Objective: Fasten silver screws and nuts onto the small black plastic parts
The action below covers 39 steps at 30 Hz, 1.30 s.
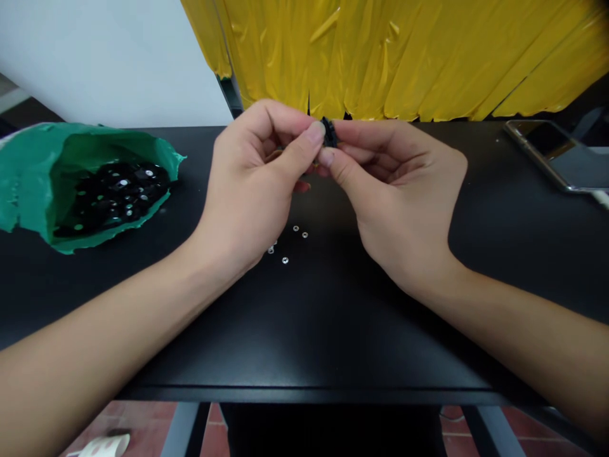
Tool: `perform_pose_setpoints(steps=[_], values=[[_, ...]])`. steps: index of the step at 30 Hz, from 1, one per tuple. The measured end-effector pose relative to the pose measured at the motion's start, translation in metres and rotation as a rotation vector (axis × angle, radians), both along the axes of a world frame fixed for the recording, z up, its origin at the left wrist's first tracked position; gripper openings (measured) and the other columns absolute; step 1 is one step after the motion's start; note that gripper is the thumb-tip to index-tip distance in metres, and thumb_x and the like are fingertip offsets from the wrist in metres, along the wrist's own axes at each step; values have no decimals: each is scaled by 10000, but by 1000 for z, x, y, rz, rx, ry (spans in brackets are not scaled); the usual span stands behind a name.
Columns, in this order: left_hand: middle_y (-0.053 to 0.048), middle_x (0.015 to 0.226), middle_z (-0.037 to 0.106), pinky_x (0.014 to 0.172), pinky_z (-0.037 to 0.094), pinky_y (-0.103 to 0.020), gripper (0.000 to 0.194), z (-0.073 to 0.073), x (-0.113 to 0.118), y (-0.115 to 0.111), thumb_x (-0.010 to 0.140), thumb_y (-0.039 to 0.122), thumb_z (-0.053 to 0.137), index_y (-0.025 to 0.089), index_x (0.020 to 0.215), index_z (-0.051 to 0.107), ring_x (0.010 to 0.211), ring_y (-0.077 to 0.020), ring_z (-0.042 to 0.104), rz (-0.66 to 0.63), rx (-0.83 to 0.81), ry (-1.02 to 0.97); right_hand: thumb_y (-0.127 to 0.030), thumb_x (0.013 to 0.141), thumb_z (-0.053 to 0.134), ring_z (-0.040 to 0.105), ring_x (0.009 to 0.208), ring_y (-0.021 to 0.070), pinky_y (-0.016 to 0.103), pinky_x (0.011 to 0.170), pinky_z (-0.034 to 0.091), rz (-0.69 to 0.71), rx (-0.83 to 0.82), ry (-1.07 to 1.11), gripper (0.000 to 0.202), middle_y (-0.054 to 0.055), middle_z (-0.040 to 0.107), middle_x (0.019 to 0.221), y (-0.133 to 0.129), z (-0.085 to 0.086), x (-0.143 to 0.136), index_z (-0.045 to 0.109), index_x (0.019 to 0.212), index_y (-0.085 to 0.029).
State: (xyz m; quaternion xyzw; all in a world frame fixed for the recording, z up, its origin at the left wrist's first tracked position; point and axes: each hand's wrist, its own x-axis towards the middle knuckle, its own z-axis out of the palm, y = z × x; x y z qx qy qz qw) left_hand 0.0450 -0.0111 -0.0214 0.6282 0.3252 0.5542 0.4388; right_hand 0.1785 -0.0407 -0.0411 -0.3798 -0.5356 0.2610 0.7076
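Observation:
A small black part (329, 133), its exact kind too small to tell, is pinched above the table between both hands. My left hand (259, 171) grips it from the left with thumb and index finger. From the right, the thumb and fingers of my right hand (399, 184) close on the same part. Below the hands several tiny silver rings (285, 260) lie on the black table, some partly behind my left hand. An open green bag (28, 178) on the left holds many black pieces (118, 190), a few with shiny round spots.
A phone (561, 155) with a white cable lies at the right rear. Yellow plastic sheeting (380, 57) hangs behind the black table (323, 343), beside a pale panel (114, 57). The table's front edge runs across the bottom, above a red tiled floor.

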Motion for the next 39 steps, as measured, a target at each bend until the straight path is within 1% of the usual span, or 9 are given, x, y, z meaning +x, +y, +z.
perform_pose_setpoints(steps=[4, 7, 11, 15, 18, 21, 27, 32, 39], values=[[-18, 770, 696, 609, 525, -242, 182, 1, -1, 1, 964, 143, 657, 177, 785, 664, 715, -133, 679, -15, -65, -9, -37, 821, 829, 812, 893, 163, 305, 915, 692, 5, 38, 5, 210, -64, 802, 855, 0, -2, -1, 790, 899, -228], [4, 699, 625, 551, 489, -218, 283, 0, 0, 2, 1005, 169, 612, 192, 724, 633, 648, -114, 621, 35, 14, 49, -6, 833, 810, 813, 885, 166, 321, 905, 702, 6, 38, -4, 295, -94, 804, 870, 0, -4, -3, 781, 886, -294], [25, 655, 563, 578, 497, -211, 372, 0, 3, 3, 1037, 145, 559, 207, 670, 556, 601, -97, 572, 124, 146, 156, -39, 857, 798, 812, 882, 175, 342, 899, 701, 13, 70, -55, 264, -87, 810, 910, 2, -6, -3, 764, 911, -296], [32, 709, 616, 560, 508, -200, 248, -1, 5, 1, 1021, 131, 573, 203, 785, 590, 634, -95, 617, 73, 118, 65, -51, 868, 791, 807, 921, 191, 377, 936, 684, -25, 45, -79, 229, -70, 813, 914, 2, -4, 0, 763, 917, -273], [22, 721, 630, 510, 505, -195, 173, -3, 5, 1, 975, 123, 636, 197, 819, 619, 640, -105, 636, 69, 95, 18, -37, 857, 798, 803, 893, 190, 347, 904, 687, -6, 58, -56, 269, -69, 816, 898, 3, -4, 1, 776, 913, -299], [20, 707, 634, 500, 499, -184, 200, -5, 3, 3, 972, 135, 647, 200, 785, 621, 626, -100, 632, 82, 91, 24, -64, 850, 819, 802, 849, 186, 340, 883, 693, 18, 70, -30, 241, -71, 812, 859, 4, -5, 1, 787, 922, -291], [15, 701, 612, 515, 492, -188, 257, -5, 2, 6, 977, 142, 640, 219, 734, 613, 615, -103, 603, 104, 124, 67, 53, 826, 761, 785, 790, 138, 301, 832, 690, 56, 104, 26, 341, -98, 789, 797, 6, -8, -2, 801, 965, -256], [14, 669, 564, 505, 466, -189, 324, -3, 4, 5, 1022, 149, 561, 203, 703, 568, 594, -96, 572, 122, 102, 79, -14, 855, 781, 795, 813, 155, 303, 854, 688, 35, 91, -26, 316, -86, 802, 834, 5, -7, -2, 798, 955, -313], [40, 700, 655, 525, 497, -178, 176, -2, 2, 1, 923, 33, 634, 178, 825, 618, 635, -86, 638, 3, 62, -41, 62, 832, 766, 789, 787, 140, 272, 832, 692, 23, 41, 21, 361, -93, 798, 797, 1, -1, -3, 797, 926, -285]])
